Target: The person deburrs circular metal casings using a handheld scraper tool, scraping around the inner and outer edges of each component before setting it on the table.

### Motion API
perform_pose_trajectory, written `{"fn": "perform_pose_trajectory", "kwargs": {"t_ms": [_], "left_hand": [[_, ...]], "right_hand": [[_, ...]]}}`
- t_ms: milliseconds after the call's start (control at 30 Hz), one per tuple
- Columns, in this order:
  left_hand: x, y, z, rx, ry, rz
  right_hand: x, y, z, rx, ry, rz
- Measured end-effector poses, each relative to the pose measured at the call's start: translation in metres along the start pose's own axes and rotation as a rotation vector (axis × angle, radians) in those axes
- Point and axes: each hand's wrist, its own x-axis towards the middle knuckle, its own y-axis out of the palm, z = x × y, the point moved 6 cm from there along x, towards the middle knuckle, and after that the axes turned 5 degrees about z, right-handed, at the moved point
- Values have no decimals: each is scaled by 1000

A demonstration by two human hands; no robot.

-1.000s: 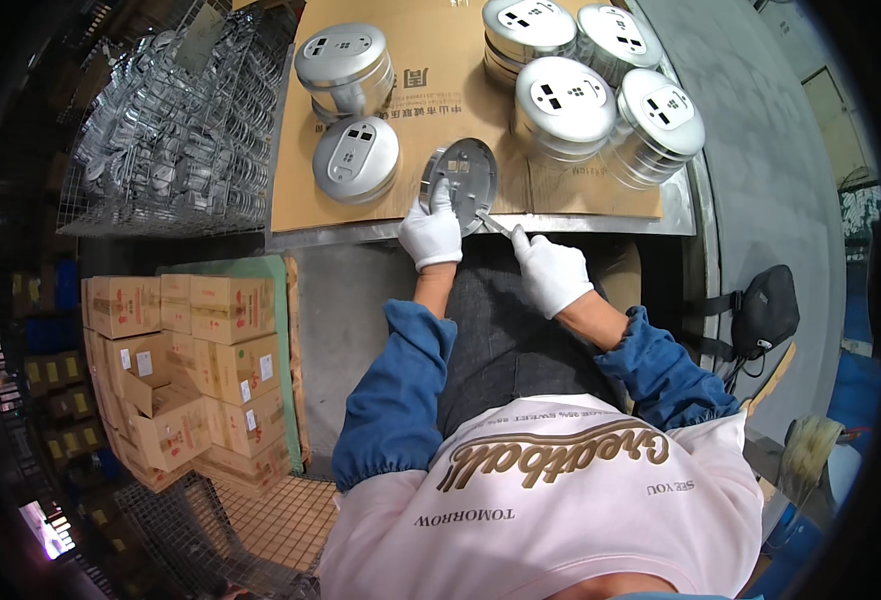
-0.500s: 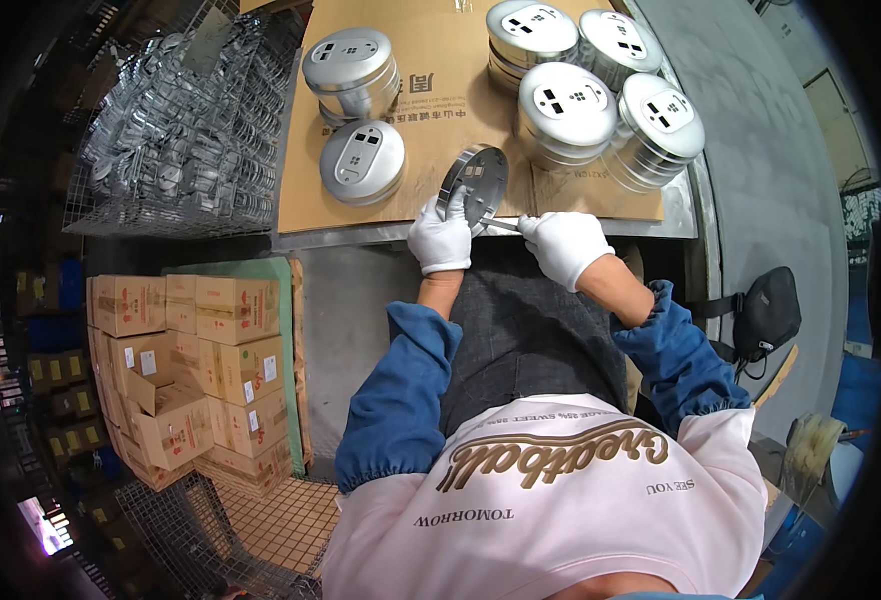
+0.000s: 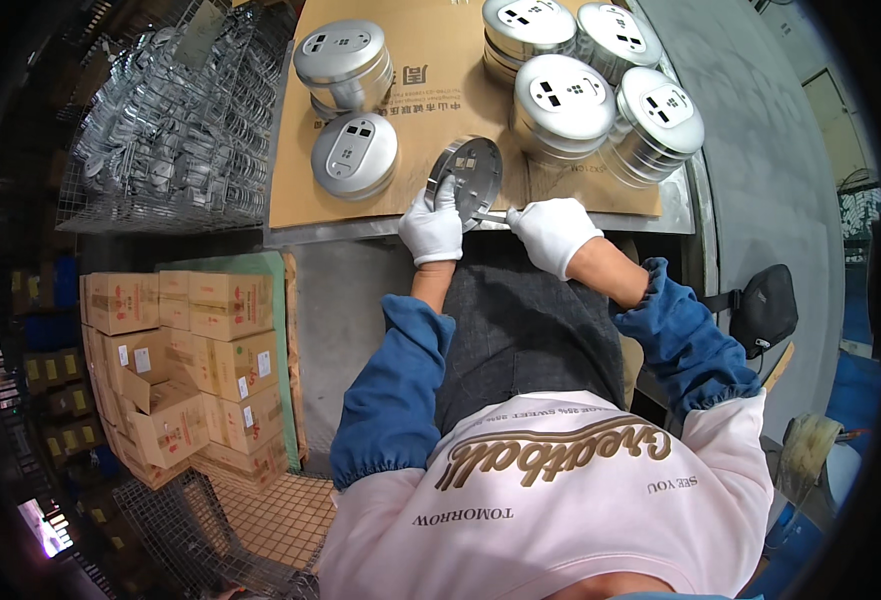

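1. Two gloved hands are ours, both in white gloves at the near edge of the bench: our left hand [image 3: 431, 228] is clamped on a round metal plate [image 3: 468, 178], fingers curled over its lower left rim, holding it tilted on edge
2. Our right hand [image 3: 552, 230] is closed round a slim metal tool [image 3: 490, 216], whose tip touches the plate's lower face
3. The plate stands on a brown cardboard sheet [image 3: 440, 100] that covers the metal bench [image 3: 675, 205], just in front of our hands
4. We count one flat round cover [image 3: 354, 155] just left of the plate, with small cut-outs in its top
5. One stack of like covers [image 3: 342, 62] sits behind it
6. Four further stacks [image 3: 600, 85] stand to the right, close together, near the plate
7. A wire basket [image 3: 175, 120] of small bright metal parts stands left of the bench
8. Brown cartons [image 3: 185, 370] are piled on the floor, lower left
9. A black bag [image 3: 768, 305] hangs at our right
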Motion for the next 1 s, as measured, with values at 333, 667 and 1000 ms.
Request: {"fn": "perform_pose_trajectory", "kwargs": {"t_ms": [333,667,1000], "left_hand": [[-5,-4,-7,-35,-92,-99],[-3,-4,9,90,10,-112],[-5,-3,7,-6,-26,-56]], "right_hand": [[-24,63,-4,161,109,-220],[-11,12,-12,126,61,-48],[10,-23,9,0,14,138]]}}
